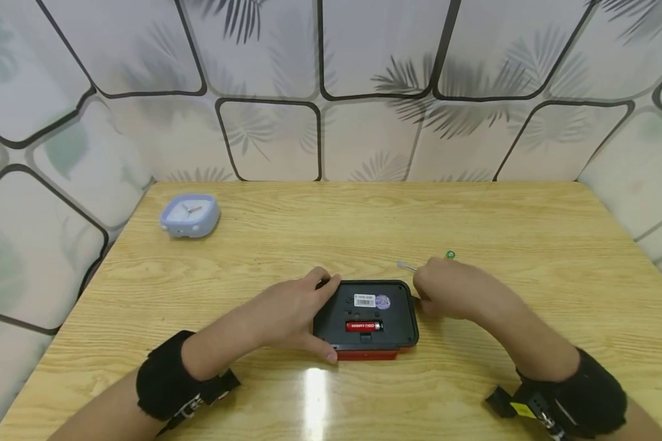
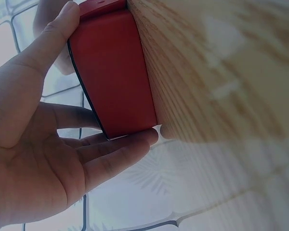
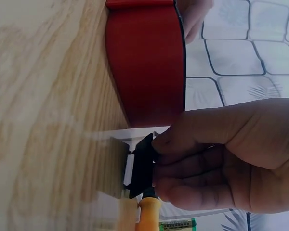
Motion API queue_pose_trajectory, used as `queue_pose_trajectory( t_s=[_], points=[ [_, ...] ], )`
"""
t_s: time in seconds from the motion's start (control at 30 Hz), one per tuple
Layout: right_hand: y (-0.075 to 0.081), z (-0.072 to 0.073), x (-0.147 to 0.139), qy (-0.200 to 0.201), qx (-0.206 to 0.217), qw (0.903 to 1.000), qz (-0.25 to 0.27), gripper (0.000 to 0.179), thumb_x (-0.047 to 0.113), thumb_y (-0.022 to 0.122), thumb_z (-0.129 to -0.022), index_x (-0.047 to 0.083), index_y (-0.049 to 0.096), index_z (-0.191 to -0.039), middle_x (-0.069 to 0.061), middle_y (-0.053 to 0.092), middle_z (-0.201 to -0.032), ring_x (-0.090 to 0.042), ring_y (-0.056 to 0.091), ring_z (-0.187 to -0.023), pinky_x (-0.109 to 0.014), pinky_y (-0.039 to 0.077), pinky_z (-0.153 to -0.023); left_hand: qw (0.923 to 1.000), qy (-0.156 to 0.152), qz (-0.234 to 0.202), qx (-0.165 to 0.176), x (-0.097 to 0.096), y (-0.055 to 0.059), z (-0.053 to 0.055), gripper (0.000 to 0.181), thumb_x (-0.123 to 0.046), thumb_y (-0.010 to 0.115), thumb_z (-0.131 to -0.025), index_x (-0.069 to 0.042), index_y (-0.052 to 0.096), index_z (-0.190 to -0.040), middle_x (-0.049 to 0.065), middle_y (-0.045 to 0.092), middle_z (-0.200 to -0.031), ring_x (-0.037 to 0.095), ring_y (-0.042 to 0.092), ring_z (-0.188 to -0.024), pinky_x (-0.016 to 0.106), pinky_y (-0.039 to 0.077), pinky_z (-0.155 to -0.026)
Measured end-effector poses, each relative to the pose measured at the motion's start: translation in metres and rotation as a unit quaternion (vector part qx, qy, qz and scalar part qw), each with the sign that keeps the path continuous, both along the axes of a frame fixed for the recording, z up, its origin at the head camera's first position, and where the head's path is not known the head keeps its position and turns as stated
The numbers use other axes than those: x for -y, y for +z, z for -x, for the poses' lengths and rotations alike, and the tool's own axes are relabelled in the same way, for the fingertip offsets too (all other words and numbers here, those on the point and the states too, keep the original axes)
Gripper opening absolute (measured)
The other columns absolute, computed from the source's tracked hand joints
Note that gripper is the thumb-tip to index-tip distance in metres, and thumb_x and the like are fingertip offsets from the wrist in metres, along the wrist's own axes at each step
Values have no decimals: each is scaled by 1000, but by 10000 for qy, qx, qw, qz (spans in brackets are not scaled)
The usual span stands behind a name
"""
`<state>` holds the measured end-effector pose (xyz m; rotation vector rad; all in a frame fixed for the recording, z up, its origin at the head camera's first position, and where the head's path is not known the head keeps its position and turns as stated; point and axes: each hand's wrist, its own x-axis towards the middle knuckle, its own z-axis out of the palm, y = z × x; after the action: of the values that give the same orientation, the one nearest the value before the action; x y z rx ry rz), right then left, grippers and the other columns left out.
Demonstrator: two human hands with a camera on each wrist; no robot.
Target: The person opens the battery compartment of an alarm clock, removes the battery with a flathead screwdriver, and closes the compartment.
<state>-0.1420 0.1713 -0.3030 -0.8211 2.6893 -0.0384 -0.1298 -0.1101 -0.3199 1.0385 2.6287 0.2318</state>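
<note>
A red box-shaped device with a black back panel (image 1: pixel 388 327) lies on the table with that panel facing up. In the panel's recess sits a red battery (image 1: pixel 363 326), beside a barcode label. My left hand (image 1: pixel 298 315) grips the device's left end, thumb on the near side and fingers along the far side; its red side wall (image 2: pixel 113 72) shows in the left wrist view. Just off the opposite end, my right hand (image 1: pixel 447 288) pinches a small flat black plastic cover (image 3: pixel 142 166) with tabs, close over the table. Thumb and fingertips hold it by one edge.
Behind the right hand lies a screwdriver (image 1: pixel 406 266), its orange handle (image 3: pixel 149 214) visible in the right wrist view. Next to it is a green battery (image 3: pixel 178 224). A pale blue clock (image 1: pixel 190 215) stands at the table's back left. Patterned curtain (image 1: pixel 270 141) borders the back edge.
</note>
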Motion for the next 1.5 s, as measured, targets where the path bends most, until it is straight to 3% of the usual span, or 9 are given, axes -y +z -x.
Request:
queue_pose_trajectory(
  t_s=[0.27,0.47,0.63,0.73,0.93,1.2,1.37,1.5],
  points=[
    [-7,4,1,75,58,9999,-53,43,7,74,-86,18,47,-55,8,38,-54,-7,32,-51,-20,27,-48,10000,9,10,-26,2,1,0,124,-76,76,-64,-4,32,-155,17,40,-149,23,62,-106,38,56,-90],
    [15,8,-18,-51,-78,9979,642,34,8,73,-88,17,56,-60,9,42,-56,-6,34,-51,-22,32,-51,10000,17,50,-40,3,2,0,124,-77,76,-64,-4,33,-155,17,41,-149,22,61,-105,37,56,-89],
    [27,11,-34,-389,-180,9974,580,33,9,73,-88,18,58,-60,9,39,-56,-7,34,-52,-24,33,-53,9999,-10,84,-69,5,2,1,124,-77,75,-65,-4,32,-156,17,40,-149,21,61,-103,37,57,-88],
    [24,13,-37,-469,5,9981,397,33,7,73,-87,18,58,-59,8,39,-56,-8,33,-52,-25,31,-52,10000,-37,67,-54,4,1,2,124,-77,75,-66,-4,32,-156,17,40,-149,21,61,-103,37,56,-89],
    [14,16,-36,-558,194,9982,-41,18,4,74,-81,16,65,-70,5,58,-69,-12,50,-61,-28,44,-55,10000,-44,83,-26,4,0,1,123,-77,74,-66,-4,33,-156,16,41,-149,22,62,-104,38,56,-89],
    [0,17,-33,-583,282,9975,-281,29,2,79,-79,14,53,-76,-1,49,-73,-17,44,-67,-29,37,-59,9999,-47,120,-107,2,3,1,124,-78,73,-65,-5,32,-156,16,40,-150,22,62,-102,38,57,-87],
    [-3,15,-33,-592,228,9977,-228,26,-5,70,-84,13,51,-80,-2,49,-76,-18,45,-68,-29,38,-58,9999,-34,132,-6,0,4,1,124,-77,74,-66,-5,30,-156,16,39,-151,23,62,-104,38,56,-89],
    [6,11,-31,-420,1,9990,151,27,-6,71,-78,13,54,-86,-1,53,-76,-16,47,-67,-29,40,-59,9999,-17,140,17,1,3,0,123,-77,74,-66,-5,30,-157,16,39,-151,22,63,-103,38,56,-89]
  ],
)
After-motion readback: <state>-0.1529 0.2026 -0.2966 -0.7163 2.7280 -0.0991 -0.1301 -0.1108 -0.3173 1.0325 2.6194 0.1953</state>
